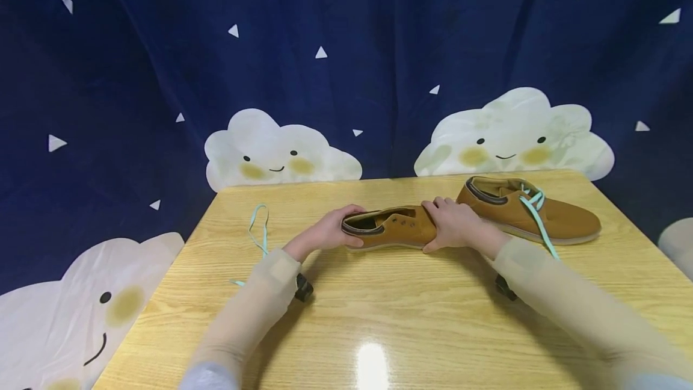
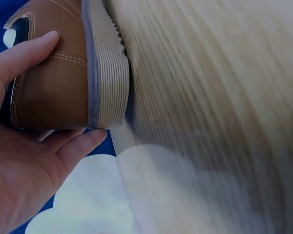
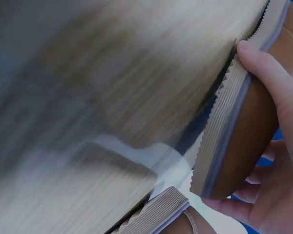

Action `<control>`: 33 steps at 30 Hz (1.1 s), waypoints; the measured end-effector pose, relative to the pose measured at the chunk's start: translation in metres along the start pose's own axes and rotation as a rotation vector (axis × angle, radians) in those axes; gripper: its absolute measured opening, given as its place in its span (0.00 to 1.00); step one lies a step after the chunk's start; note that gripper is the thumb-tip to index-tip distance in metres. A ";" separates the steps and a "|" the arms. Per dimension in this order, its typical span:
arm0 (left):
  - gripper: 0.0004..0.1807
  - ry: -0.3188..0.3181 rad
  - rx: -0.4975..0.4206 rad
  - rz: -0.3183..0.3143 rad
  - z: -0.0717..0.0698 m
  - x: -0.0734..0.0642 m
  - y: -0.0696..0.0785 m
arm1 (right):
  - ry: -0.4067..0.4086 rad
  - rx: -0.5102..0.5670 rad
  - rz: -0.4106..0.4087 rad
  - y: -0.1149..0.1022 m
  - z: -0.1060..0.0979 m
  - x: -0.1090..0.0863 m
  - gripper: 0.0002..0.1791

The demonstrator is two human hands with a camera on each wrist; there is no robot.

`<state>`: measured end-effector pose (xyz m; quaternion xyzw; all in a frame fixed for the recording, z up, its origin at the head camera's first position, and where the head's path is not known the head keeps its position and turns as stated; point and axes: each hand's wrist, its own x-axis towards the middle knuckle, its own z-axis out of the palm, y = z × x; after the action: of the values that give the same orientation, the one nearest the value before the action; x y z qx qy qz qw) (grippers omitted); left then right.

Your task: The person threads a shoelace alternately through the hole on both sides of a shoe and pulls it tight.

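The right hand (image 3: 282,183) grips a brown shoe (image 3: 246,141) at its rounded end, which points toward the bottom of the frame. The thumb lies across the side, its tip on the pale, ridged sole (image 3: 215,131); the other fingers curl around the opposite side. A second shoe (image 3: 161,210), cut off by the lower edge, sits near that end. The wood-grain tabletop (image 3: 161,87) fills the centre, partly obscured by blurred dark and light patches. Blue material (image 3: 277,134) shows beyond the hand.

A navy curtain (image 1: 379,77) printed with white triangles and smiling, yellow-cheeked clouds (image 1: 514,137) hangs behind a pale wood-grain table (image 1: 411,324), whose near part catches a bright glare (image 1: 372,366).
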<state>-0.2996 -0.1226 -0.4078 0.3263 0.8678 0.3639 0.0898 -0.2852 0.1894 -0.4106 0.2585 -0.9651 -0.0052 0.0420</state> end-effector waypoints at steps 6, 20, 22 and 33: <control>0.37 -0.073 0.010 0.030 0.001 -0.007 0.008 | 0.003 0.007 -0.005 -0.008 0.002 -0.021 0.60; 0.38 -0.186 -0.049 0.025 -0.003 -0.007 0.015 | -0.067 0.065 0.036 -0.017 -0.001 -0.040 0.61; 0.37 -0.191 -0.070 0.019 -0.002 -0.006 0.014 | -0.072 0.070 0.041 -0.018 -0.001 -0.041 0.61; 0.36 -0.172 -0.140 0.043 0.000 -0.009 0.012 | -0.092 0.111 0.050 -0.021 -0.004 -0.045 0.62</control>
<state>-0.2863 -0.1221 -0.4005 0.3675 0.8221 0.3963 0.1788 -0.2356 0.1943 -0.4105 0.2359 -0.9709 0.0374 -0.0165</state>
